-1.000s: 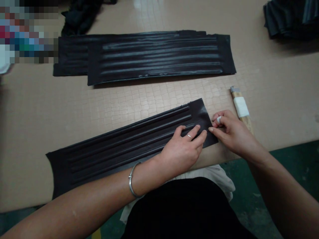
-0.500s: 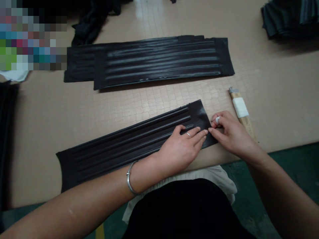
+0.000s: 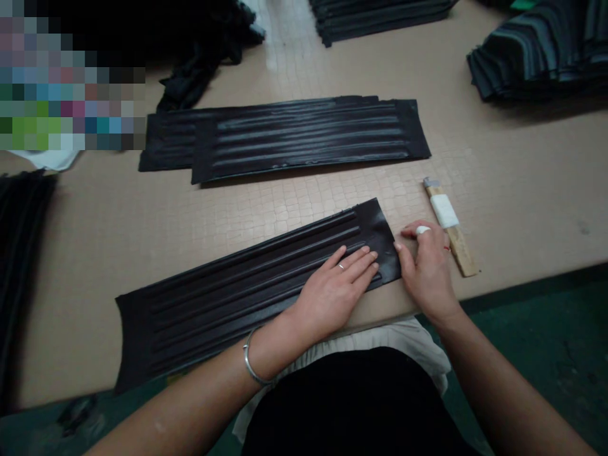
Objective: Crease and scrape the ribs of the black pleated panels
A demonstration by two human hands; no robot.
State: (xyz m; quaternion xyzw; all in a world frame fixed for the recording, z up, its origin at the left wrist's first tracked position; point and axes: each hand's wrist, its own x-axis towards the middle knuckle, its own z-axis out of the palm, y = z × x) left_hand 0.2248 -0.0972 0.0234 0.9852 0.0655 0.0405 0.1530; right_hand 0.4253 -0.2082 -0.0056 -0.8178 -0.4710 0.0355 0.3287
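A dark ribbed panel (image 3: 209, 285) lies slanted along the near edge of the table. My left hand (image 3: 332, 288) rests flat on its right part, fingers spread over the ribs, with a ring and a bracelet on. At the panel's right end is my right hand (image 3: 427, 266), its thumb touching the edge and its curled fingers apart from the thumb; a white wrap covers one finger. Nothing shows between thumb and fingers. Just right of it lies a wooden tool (image 3: 460, 250) with a white wrapping and a grey tip.
Farther back on the table (image 3: 532, 190) lie overlapping dark ribbed panels (image 3: 304, 133). Stacks of dark pieces stand at the back right (image 3: 536, 57), back centre (image 3: 380, 16) and left edge (image 3: 23, 253). Black material (image 3: 190, 82) is heaped at the back left.
The view has shifted, showing more of the far side. My left hand has slid slightly left on the panel. My right hand has turned more upright, its thumb and fingers farther apart.
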